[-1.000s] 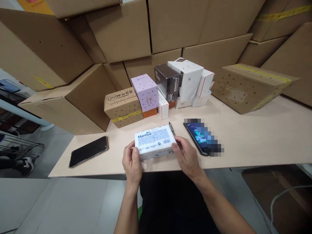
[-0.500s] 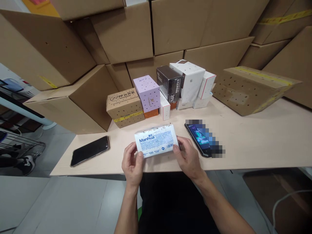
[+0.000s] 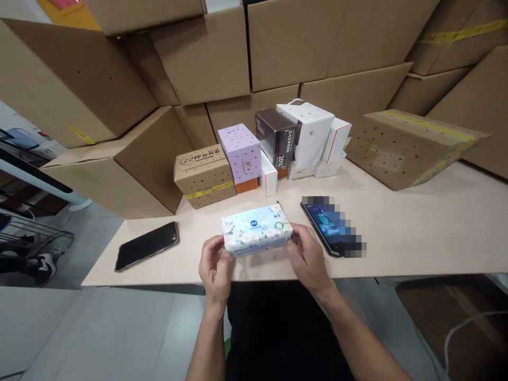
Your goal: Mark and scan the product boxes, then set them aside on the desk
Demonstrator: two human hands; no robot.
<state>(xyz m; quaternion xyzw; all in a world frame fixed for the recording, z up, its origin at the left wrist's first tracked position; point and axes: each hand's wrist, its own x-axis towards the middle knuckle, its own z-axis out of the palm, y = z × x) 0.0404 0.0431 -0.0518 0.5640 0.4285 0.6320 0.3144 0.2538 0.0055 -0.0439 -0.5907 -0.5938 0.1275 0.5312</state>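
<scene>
A pack of tissues [image 3: 257, 228] with a pale blue floral top and "Manhua" lettering on its near side is held between my two hands near the table's front edge. My left hand [image 3: 215, 267] grips its left end, thumb at the near lower corner. At the right end my right hand [image 3: 307, 256] is closed on it, thumb on the near side and fingers behind. A dark phone [image 3: 147, 246] lies to the left of my hands. To the right lies a second phone [image 3: 331, 227] with a lit screen, partly pixelated.
Behind the pack stand a brown printed carton [image 3: 204, 177], a lilac box [image 3: 240, 153], a dark brown box [image 3: 273, 137] and white boxes [image 3: 311, 135]. A taped carton [image 3: 397, 151] sits at right. Large cartons [image 3: 293, 47] wall the back of the wooden table [image 3: 428, 227].
The pack has been tilted in my hands: its printed long side faced me before, and now its floral top shows, with the lettered side turned downward. Both hands keep hold.
</scene>
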